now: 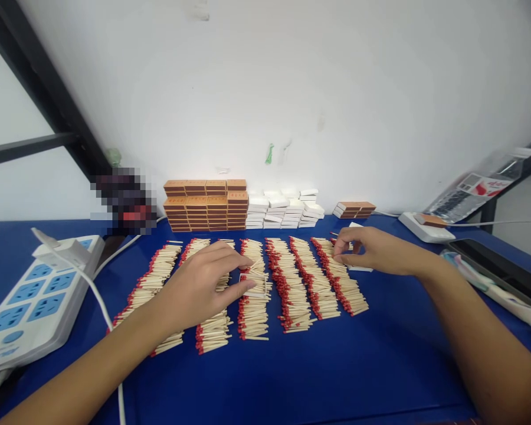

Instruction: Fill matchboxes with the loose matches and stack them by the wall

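Note:
Several slanting rows of red-headed matches (292, 289) lie on the blue table. Over the middle rows, my left hand (203, 280) is closed, with thumb and fingers around a small white matchbox tray (259, 287) that has matches in it. My right hand (369, 251) pinches with thumb and forefinger at the red heads of the rightmost row (351, 298); the matches at its fingertips are partly hidden. Behind that hand lies a white tray (361, 269), mostly covered by the fingers.
Brown matchboxes (206, 212) stand stacked against the wall, beside piled white trays (283, 209) and a few more boxes (355, 209). A power strip (39, 295) with white cables sits left. At right are a white adapter (427, 229), a plastic bottle (480, 183) and a dark tray-like object (504, 268).

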{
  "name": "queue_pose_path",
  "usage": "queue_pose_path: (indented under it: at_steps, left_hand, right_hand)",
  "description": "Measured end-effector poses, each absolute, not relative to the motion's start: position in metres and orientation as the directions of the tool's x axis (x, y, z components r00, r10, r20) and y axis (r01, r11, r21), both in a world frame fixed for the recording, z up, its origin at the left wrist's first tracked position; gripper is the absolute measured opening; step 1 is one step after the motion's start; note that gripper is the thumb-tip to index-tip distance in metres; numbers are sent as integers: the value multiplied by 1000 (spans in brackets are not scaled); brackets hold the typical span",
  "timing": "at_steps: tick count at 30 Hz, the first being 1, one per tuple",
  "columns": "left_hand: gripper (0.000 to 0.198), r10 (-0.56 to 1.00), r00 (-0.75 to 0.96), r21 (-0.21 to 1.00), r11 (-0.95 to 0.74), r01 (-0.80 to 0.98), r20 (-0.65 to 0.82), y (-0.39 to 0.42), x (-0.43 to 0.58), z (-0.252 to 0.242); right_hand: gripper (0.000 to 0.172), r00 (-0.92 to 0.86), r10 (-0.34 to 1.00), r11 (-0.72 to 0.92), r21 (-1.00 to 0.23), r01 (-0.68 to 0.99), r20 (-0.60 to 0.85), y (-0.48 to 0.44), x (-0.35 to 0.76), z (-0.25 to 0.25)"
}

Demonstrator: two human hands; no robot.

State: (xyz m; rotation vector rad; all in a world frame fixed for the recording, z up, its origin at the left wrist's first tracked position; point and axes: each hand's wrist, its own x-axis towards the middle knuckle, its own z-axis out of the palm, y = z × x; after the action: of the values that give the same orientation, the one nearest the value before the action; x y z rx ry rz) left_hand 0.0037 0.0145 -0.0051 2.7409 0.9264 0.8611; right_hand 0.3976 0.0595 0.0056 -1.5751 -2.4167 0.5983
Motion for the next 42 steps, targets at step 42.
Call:
queue_pose_path:
  at_steps: [42]
  left_hand:
    - [14,595,645,355,-804,478,479,14,4,-5]
  right_hand:
    - [35,-242,963,180,-386,904,-118,53,436,-3]
